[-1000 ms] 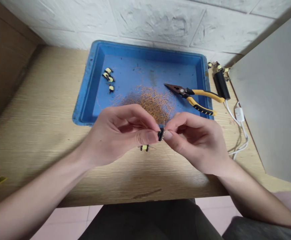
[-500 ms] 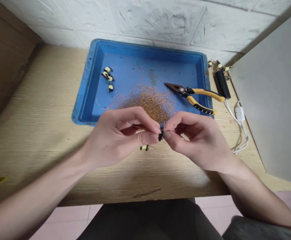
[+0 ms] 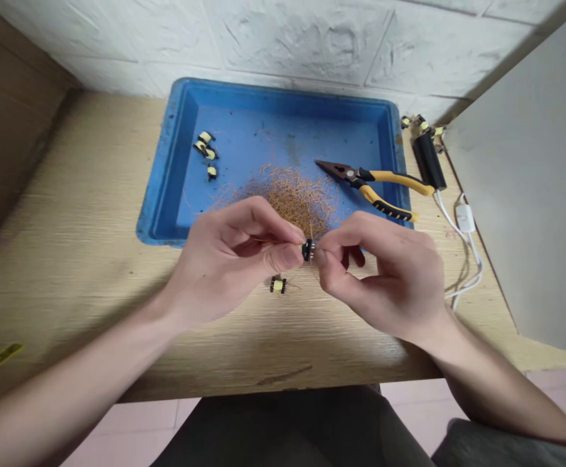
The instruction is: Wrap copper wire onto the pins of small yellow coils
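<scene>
Between the thumb and forefinger of my left hand [image 3: 244,256] is a small transformer [image 3: 307,250], with a black bobbin and metal pins facing right. A thin copper wire stands up from it, and other fine strands trail left behind my fingers. My right hand [image 3: 375,266] is closed in a pinch right at the pins; what its fingertips hold is too small to make out. On the table just below my hands lies a second transformer [image 3: 278,285], black with yellow tape and loose wire ends. Behind my hands is a heap of copper-coloured wire clippings [image 3: 297,194].
A blue tray [image 3: 163,168] holds the clippings and several transformers [image 3: 207,144] at its left. Long-nose pliers [image 3: 355,176] with yellow-black handles rest across its right rim. To the right are a black cylinder [image 3: 428,159], a white cable [image 3: 472,250] and a grey panel [image 3: 530,181].
The held transformer has turned, so its pins show more plainly. My right hand has shifted, its fingertips moving slightly away from the bobbin and another finger showing below.
</scene>
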`<state>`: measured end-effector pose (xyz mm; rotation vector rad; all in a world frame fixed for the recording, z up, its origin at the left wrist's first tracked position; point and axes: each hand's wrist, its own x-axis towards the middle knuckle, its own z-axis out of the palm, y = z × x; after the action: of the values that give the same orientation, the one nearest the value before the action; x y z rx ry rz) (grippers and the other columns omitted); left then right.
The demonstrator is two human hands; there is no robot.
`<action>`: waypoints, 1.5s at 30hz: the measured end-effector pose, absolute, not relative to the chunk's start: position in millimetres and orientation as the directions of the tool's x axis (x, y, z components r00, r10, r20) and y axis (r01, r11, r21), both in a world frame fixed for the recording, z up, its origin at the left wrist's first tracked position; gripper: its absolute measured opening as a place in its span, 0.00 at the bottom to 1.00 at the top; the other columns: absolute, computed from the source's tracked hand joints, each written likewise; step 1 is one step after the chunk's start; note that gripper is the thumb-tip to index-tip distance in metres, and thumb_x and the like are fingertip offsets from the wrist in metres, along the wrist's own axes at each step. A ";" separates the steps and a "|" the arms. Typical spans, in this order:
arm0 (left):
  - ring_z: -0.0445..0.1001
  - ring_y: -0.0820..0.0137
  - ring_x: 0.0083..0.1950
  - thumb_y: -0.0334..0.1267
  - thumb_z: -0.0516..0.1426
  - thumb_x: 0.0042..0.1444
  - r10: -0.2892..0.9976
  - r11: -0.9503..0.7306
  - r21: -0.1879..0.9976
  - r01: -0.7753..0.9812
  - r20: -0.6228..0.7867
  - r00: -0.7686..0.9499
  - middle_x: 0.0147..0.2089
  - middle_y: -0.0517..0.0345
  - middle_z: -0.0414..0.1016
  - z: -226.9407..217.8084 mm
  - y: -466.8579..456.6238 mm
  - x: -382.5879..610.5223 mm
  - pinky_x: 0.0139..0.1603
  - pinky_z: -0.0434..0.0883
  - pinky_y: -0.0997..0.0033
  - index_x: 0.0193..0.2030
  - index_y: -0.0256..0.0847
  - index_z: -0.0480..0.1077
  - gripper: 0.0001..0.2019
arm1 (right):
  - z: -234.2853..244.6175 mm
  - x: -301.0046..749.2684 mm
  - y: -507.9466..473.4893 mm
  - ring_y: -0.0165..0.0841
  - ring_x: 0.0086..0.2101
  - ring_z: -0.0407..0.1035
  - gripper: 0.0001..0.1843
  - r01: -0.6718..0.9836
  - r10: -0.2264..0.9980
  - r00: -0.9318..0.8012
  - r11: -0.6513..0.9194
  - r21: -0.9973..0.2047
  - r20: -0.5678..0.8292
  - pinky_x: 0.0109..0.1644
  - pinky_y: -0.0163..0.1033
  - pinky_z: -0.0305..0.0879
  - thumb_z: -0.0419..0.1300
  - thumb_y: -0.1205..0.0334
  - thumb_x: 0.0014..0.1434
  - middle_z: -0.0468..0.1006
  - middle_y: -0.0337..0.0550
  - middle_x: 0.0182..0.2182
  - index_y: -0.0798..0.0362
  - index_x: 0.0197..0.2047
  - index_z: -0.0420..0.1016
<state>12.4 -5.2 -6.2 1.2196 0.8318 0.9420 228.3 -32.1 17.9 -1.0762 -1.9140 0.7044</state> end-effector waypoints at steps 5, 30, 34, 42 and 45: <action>0.75 0.72 0.34 0.38 0.74 0.55 0.951 0.005 0.996 -0.087 0.022 0.307 0.33 0.65 0.82 -3.8 -4.5 15.5 0.32 0.71 0.72 0.37 0.50 0.81 0.07 | 15.6 231.0 -32.2 0.30 0.28 0.70 0.08 0.440 0.820 -0.354 0.571 -0.693 0.450 0.31 0.39 0.67 0.62 0.71 0.65 0.78 0.37 0.29 0.47 0.39 0.75; 0.79 0.71 0.33 0.35 0.70 0.61 0.916 -0.377 0.911 0.169 0.340 0.211 0.35 0.69 0.84 -0.2 -11.7 20.9 0.28 0.71 0.66 0.40 0.55 0.82 0.07 | 15.4 229.9 -27.2 0.28 0.28 0.70 0.08 0.403 0.840 -0.337 0.537 -0.741 0.425 0.33 0.37 0.68 0.64 0.71 0.67 0.79 0.37 0.29 0.47 0.38 0.75; 0.77 0.72 0.32 0.39 0.70 0.62 0.920 -0.368 0.912 0.184 0.327 0.216 0.34 0.70 0.83 0.0 -11.9 20.4 0.27 0.67 0.66 0.40 0.55 0.81 0.04 | 15.0 229.7 -27.1 0.29 0.28 0.70 0.08 0.398 0.841 -0.334 0.535 -0.745 0.425 0.32 0.38 0.67 0.64 0.70 0.68 0.79 0.37 0.29 0.47 0.38 0.75; 0.75 0.74 0.29 0.41 0.70 0.62 0.912 -0.376 0.907 0.192 0.324 0.252 0.34 0.69 0.83 1.6 -12.2 19.8 0.24 0.63 0.67 0.39 0.53 0.81 0.03 | 17.2 229.3 -28.1 0.28 0.27 0.68 0.09 0.388 0.887 -0.305 0.449 -0.805 0.347 0.30 0.38 0.64 0.64 0.72 0.66 0.78 0.36 0.29 0.48 0.36 0.74; 0.77 0.72 0.30 0.38 0.70 0.62 0.912 -0.369 0.912 0.177 0.319 0.256 0.34 0.68 0.84 2.8 -13.5 20.3 0.26 0.68 0.68 0.38 0.53 0.81 0.04 | 18.0 228.9 -28.4 0.28 0.26 0.68 0.10 0.380 0.906 -0.289 0.405 -0.832 0.309 0.29 0.39 0.63 0.64 0.72 0.65 0.77 0.36 0.29 0.47 0.35 0.74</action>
<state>20.3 -13.5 2.8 1.7369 1.0057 1.1726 228.9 -28.4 18.0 -1.1055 -1.8528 0.8210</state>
